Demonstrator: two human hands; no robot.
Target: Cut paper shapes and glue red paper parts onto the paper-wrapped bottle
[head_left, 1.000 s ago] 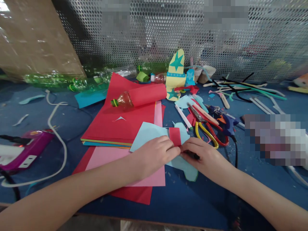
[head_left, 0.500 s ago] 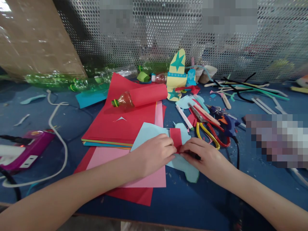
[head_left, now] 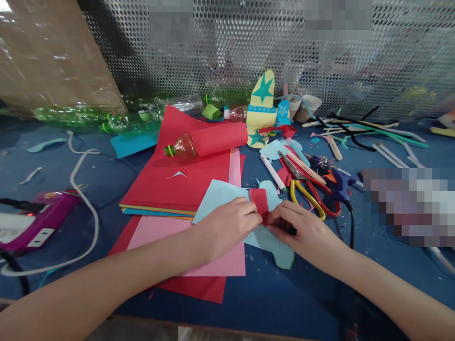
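A short red paper strip [head_left: 259,200] lies across a light blue paper cutout [head_left: 282,250] with rounded ends. My left hand [head_left: 231,225] is closed at the strip's lower left edge, fingertips pressing on it. At the lower right corner, my right hand [head_left: 305,225] pinches the same strip between thumb and fingers. Part of the blue paper is hidden under both hands. Pink sheets [head_left: 220,263] and a stack of red paper [head_left: 149,189] lie beneath and left of my left hand. A bottle wrapped in red paper [head_left: 220,139] rests on the stack.
Scissors with yellow and red handles [head_left: 302,189], a white marker [head_left: 273,172] and a blue glue gun [head_left: 341,183] lie right of the papers. A yellow paper rocket shape [head_left: 262,113] stands behind. A purple power strip [head_left: 50,220] with a white cord [head_left: 95,222] sits left.
Both hands stay at the red strip, with only slight finger movement; the right fingers have risen a little. The view has shifted slightly.
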